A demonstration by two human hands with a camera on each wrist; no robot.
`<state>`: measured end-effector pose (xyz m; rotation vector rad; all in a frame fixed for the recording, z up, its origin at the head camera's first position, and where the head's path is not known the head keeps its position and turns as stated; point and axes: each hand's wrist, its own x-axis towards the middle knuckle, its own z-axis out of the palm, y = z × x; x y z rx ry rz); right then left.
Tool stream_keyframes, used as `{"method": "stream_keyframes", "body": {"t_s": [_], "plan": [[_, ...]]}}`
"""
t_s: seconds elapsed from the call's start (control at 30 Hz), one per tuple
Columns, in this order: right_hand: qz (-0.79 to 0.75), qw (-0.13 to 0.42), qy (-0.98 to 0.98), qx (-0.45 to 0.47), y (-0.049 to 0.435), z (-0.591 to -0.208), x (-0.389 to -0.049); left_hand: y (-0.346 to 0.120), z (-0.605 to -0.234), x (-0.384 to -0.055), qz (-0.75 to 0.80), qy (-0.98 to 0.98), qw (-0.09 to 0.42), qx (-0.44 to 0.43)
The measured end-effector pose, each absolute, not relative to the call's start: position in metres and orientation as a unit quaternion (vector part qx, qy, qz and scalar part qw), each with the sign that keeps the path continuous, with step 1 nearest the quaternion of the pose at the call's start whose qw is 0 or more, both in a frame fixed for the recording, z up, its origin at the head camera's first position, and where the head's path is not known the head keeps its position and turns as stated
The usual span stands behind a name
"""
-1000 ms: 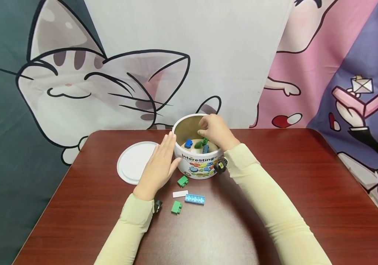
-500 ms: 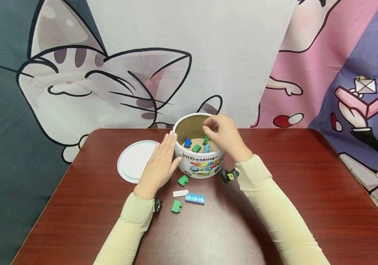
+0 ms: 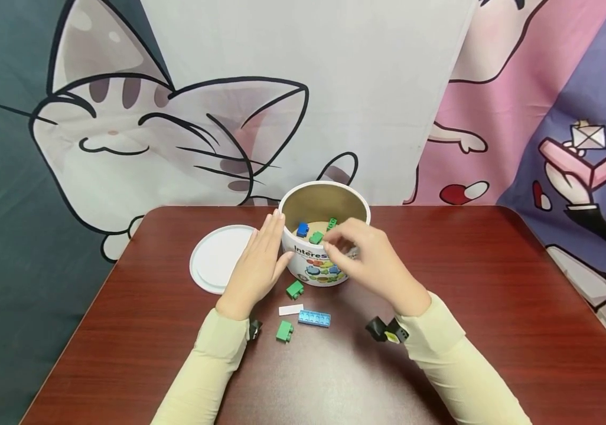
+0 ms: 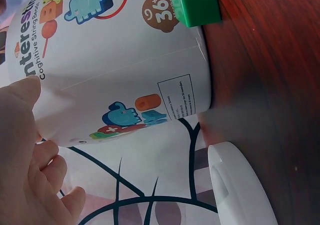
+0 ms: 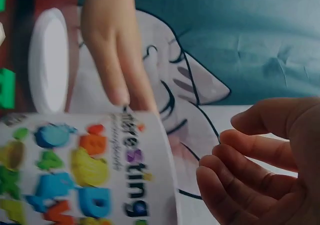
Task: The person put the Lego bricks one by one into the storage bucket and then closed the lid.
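Observation:
A white printed bucket (image 3: 310, 264) stands at the table's far edge, its top uncovered. Inside lie a dark blue brick (image 3: 303, 229), a green brick (image 3: 316, 237) and another green brick (image 3: 332, 224). My left hand (image 3: 254, 264) rests with straight fingers against the bucket's left side; the left wrist view shows its thumb on the bucket wall (image 4: 115, 70). Just in front of the bucket's right side is my right hand (image 3: 374, 260), its fingers loosely bent. Nothing shows between thumb and fingers in the right wrist view. It hides part of the bucket's front and inside.
A white round lid (image 3: 218, 258) lies left of the bucket, partly behind the left hand. In front of the bucket lie a green brick (image 3: 295, 290), a white strip (image 3: 290, 310), a light blue brick (image 3: 314, 319) and another green brick (image 3: 284, 332). A printed cloth hangs behind the table.
My right hand has come up out of the bucket and back toward me, to the right of its front. The light blue brick inside is now out of sight. The left hand stays put.

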<state>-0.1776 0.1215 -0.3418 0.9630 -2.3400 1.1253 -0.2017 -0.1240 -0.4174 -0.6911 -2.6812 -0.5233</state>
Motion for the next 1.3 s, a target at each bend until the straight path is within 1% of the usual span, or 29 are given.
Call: {"method": "stream_keyframes", "body": {"t_s": [0.17,0.3,0.6,0.83,0.97,1.3], "plan": [[0.383,0.158,-0.829,0.374,0.122,-0.360,-0.166,-0.123,-0.418,-0.202,-0.188,-0.937,0.166,-0.245],[0.372,0.129,-0.837,0.381,0.119,-0.374,-0.162,-0.123,-0.418,-0.202,-0.190,-0.936,0.168,-0.245],[0.306,0.002,-0.873,0.381,0.110,-0.396,-0.159,-0.124,-0.418,-0.202,-0.185,-0.939,0.161,-0.242],[0.274,-0.068,-0.880,0.381,0.099,-0.411,-0.160,-0.124,-0.417,-0.202,-0.183,-0.937,0.167,-0.245],[0.262,-0.078,-0.883,0.383,0.096,-0.417,-0.159,-0.124,-0.418,-0.202,-0.183,-0.937,0.167,-0.246],[0.222,-0.060,-0.885,0.405,0.091,-0.425,-0.159,-0.124,-0.416,-0.201,-0.187,-0.936,0.169,-0.246]]}}
